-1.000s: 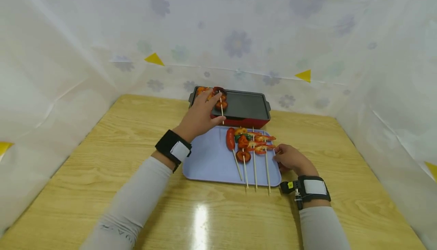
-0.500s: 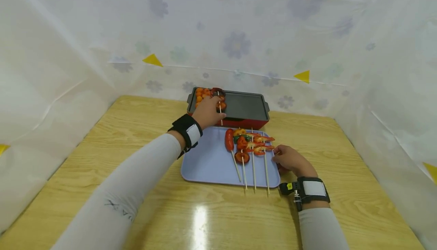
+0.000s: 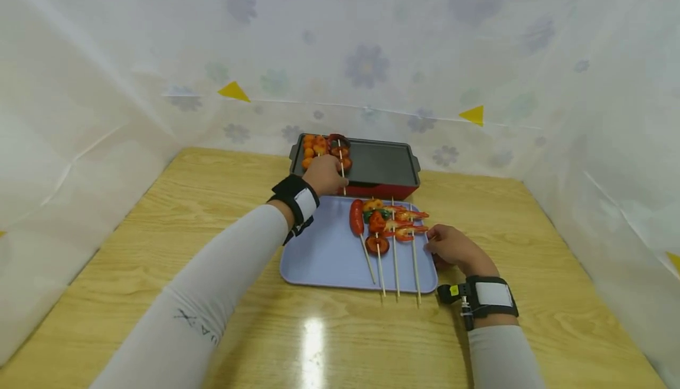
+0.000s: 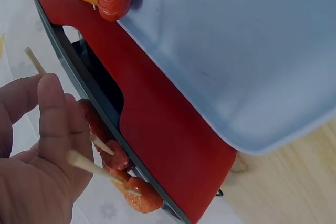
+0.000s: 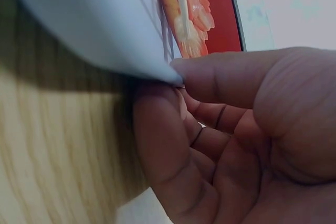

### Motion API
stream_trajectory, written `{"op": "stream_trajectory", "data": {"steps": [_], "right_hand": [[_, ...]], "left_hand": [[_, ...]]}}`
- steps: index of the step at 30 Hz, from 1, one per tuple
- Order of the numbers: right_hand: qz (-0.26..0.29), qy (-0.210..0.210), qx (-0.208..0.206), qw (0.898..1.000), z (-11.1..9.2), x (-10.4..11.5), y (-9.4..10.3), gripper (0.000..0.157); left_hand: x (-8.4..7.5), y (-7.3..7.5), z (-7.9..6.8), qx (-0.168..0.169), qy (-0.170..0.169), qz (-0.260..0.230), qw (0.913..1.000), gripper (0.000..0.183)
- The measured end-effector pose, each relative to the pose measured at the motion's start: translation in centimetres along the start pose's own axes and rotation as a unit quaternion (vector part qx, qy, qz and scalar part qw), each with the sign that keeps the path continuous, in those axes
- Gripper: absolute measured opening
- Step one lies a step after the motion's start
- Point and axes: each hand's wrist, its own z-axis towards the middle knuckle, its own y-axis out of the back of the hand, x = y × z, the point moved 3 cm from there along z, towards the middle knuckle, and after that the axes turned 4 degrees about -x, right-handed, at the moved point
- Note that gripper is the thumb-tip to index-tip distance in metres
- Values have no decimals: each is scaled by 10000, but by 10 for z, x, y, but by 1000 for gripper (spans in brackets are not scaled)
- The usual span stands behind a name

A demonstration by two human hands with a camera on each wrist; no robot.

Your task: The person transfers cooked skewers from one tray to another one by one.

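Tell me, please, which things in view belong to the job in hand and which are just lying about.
Likely the job:
skewer, held by the left hand
grill
orange balls, on the grill
tray, edge held by the right hand
sausage and shrimp, on the tray

Likely just surroundings:
table
sheet
yellow triangles

The head view is softly and evenly lit, the surface (image 3: 404, 342) around the tray (image 3: 319, 259) fairly bright. On the near side of the tray, one white streak of glare (image 3: 312, 350) washes out the wood — the brightest spot there. The curtain (image 3: 366, 17) behind the tray looks pale and slightly hazy. In the right wrist view, dark shadow lies beneath the tray, whose near edge is blurred; the left wrist view is greyer, the tray flatly lit.
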Motion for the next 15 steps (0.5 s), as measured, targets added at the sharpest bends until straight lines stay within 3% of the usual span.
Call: {"op": "stream_trajectory", "data": {"steps": [4,9,15], "right_hand": [[21,48,30,10000,0,-1,1,21],[102,25,55,9999,0,-1,-2,22],[130,12,102,9999,-2,1,-2,20]], "left_hand": [[0,-1,0,186,180,17,9997,34],[0,1,0,398,248,424,9980,41],[-10,11,-6,680,695,524,9939,40]]}}
